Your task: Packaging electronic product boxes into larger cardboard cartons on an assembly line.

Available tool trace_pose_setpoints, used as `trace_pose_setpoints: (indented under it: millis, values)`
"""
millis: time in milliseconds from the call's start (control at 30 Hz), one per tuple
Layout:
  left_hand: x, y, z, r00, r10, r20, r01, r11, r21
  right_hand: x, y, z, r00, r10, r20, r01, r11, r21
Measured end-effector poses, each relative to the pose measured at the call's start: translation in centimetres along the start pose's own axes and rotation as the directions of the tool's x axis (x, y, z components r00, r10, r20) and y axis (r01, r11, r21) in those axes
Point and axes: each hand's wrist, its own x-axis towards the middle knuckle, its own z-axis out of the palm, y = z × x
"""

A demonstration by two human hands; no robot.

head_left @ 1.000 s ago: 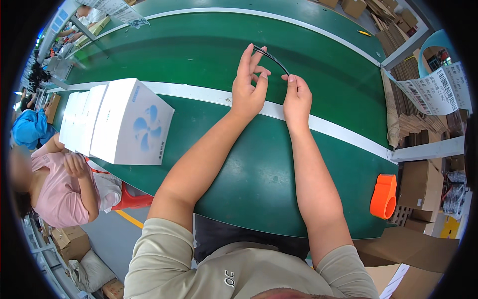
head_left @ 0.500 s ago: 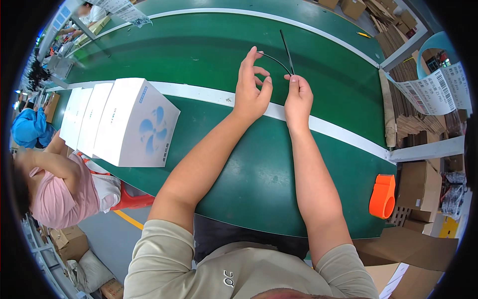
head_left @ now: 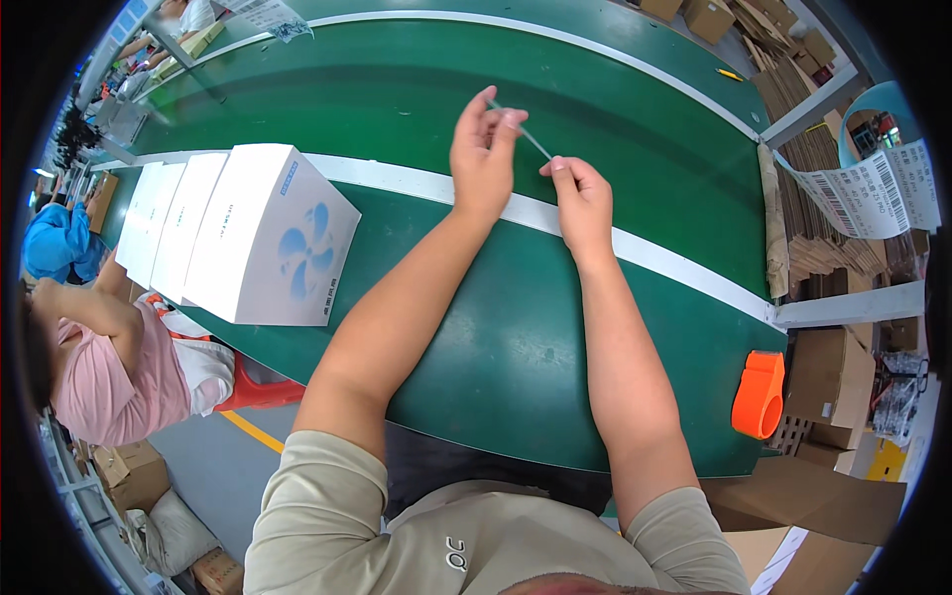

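Note:
A thin, narrow strip (head_left: 535,145), like a thin cord or cable, is stretched nearly straight between my two hands above the green bench. Its near end sits in a pinch of my right hand (head_left: 581,206), thumb against curled fingers. At the other end, my left hand (head_left: 482,164) has its thumb and fingers closed about the strip, with the index finger reaching further out. The parts inside both hands are hidden, so I cannot tell its exact kind.
White boxes (head_left: 270,238) with a blue fan picture stand in a row on the left of the bench (head_left: 486,347). An orange tape dispenser (head_left: 759,395) lies at the right edge. A person in pink (head_left: 119,382) sits at the left; cardboard boxes (head_left: 833,382) stand right.
The strip was looped, with one dark length pointing up from my right hand; now it runs straight between the hands. My left hand has moved slightly left and closed more on it.

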Motion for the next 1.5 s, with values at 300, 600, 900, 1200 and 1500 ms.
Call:
trace_pose_setpoints:
  millis: [300,600,900,1200,1500]
  values:
    - [1.0,-0.4,-1.2,0.971,-0.235,-0.034,0.216,0.934,-0.285,0.0,-0.3,0.1,0.999,0.003,-0.04,-0.007,0.995,-0.104]
    - [0.5,-1.0,-0.8,0.984,-0.181,-0.004,0.175,0.957,-0.233,0.7,1.0,0.1,0.98,-0.062,-0.187,0.076,0.995,0.071]
    - [0.2,-0.9,-0.6,0.986,-0.164,0.021,0.164,0.954,-0.251,0.4,0.0,-0.5,0.977,0.115,-0.177,-0.089,0.985,0.151]
    - [0.1,-0.8,-0.6,0.982,-0.187,0.042,0.191,0.951,-0.243,0.5,0.0,-0.4,0.971,0.15,-0.186,-0.118,0.978,0.173]
    - [0.1,-0.9,-0.6,0.979,-0.193,0.065,0.203,0.948,-0.245,0.6,0.1,-0.5,0.968,0.145,-0.207,-0.103,0.974,0.2]
